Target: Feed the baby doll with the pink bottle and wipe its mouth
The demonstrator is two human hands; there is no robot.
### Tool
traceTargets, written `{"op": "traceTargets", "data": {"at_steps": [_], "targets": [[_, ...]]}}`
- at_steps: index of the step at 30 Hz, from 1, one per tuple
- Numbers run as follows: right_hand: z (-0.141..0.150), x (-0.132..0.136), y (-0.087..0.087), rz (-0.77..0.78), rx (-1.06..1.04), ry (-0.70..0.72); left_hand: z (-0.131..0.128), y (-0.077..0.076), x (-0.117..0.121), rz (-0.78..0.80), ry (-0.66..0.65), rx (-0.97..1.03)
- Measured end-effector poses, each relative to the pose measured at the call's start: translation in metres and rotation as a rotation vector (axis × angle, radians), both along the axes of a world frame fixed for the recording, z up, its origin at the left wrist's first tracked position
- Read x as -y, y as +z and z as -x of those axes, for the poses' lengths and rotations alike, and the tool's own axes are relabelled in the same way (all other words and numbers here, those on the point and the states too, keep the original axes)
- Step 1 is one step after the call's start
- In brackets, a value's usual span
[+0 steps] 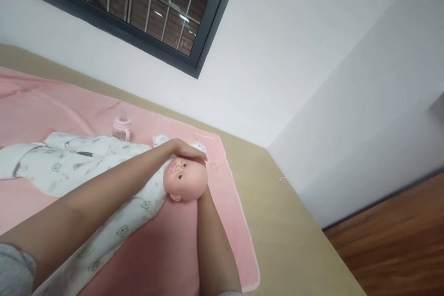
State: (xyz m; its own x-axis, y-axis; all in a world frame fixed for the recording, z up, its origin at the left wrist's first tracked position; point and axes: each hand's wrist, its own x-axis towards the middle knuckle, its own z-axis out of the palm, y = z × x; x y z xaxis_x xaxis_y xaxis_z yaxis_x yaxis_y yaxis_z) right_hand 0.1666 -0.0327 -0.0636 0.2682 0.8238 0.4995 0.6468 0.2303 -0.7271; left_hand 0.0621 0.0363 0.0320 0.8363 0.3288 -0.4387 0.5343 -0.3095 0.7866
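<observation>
A baby doll (187, 180) in a white printed outfit lies on its back on a pink mat (166, 249), head to the right. Crossing over its body, my left arm ends with my left hand (189, 149) curved against the far side of the doll's head. Those fingers bend down round the head, their tips partly hidden. My right forearm (217, 245) comes up from the bottom edge to the back of the head. The head hides my right hand, so its fingers do not show. A small baby bottle (122, 128) with a pink collar and handle stands beyond the doll.
A small clear round item (214, 165) lies on the mat right of the head. The mat covers part of a light wooden tabletop (277, 222) against white walls. A dark-framed barred window (197, 51) is behind. Brown wood (398, 236) shows at lower right.
</observation>
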Motion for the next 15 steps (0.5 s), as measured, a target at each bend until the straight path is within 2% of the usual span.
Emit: {"op": "traceTargets", "data": {"at_steps": [2,4,7,10,13,15], "targets": [[0.021,0.006,0.026,0.266,0.357,-0.184,0.005,0.006,0.002,0.027,-0.004,0.006],[0.045,0.008,0.054,0.628,0.704,-0.342,0.008,0.01,0.003,0.036,-0.002,0.011],[0.073,0.007,0.089,0.968,0.984,-0.426,0.012,0.013,0.004,0.042,-0.006,0.023],[0.082,0.006,0.104,1.095,1.062,-0.408,0.013,0.014,0.003,0.042,-0.013,0.041],[0.083,-0.001,0.101,1.135,1.072,-0.398,0.013,0.014,0.002,0.038,-0.023,0.045],[0.086,-0.013,0.096,1.205,1.069,-0.445,0.012,0.014,0.003,0.037,-0.039,0.039]]}}
